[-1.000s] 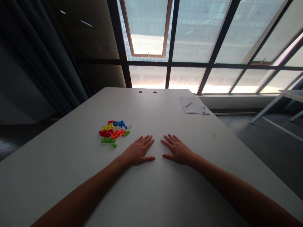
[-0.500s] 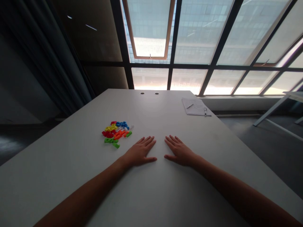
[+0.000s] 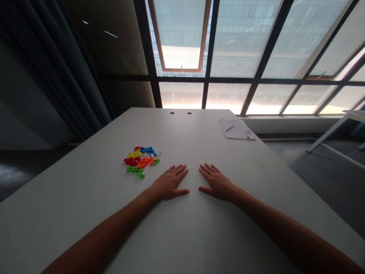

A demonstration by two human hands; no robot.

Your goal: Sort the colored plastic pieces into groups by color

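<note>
My left hand (image 3: pixel 169 183) lies flat, palm down, on the white table (image 3: pixel 85 198) with its fingers stretched out. My right hand (image 3: pixel 216 183) lies flat beside it, fingers spread, a small gap between the two thumbs. Neither hand holds anything. A small heap of coloured plastic pieces (image 3: pixel 140 160), red, yellow, blue, orange and green, sits on the table just left of and beyond my left hand, apart from it.
A sheet of paper (image 3: pixel 235 129) with a pen (image 3: pixel 248 134) on it lies at the table's far right edge. Two round holes (image 3: pixel 180 113) mark the far edge. Large windows stand behind; another table's legs (image 3: pixel 327 133) show at the right.
Both hands stay flat in the same place. The view has shifted slightly, so everything sits a little to the right and lower in the picture.
</note>
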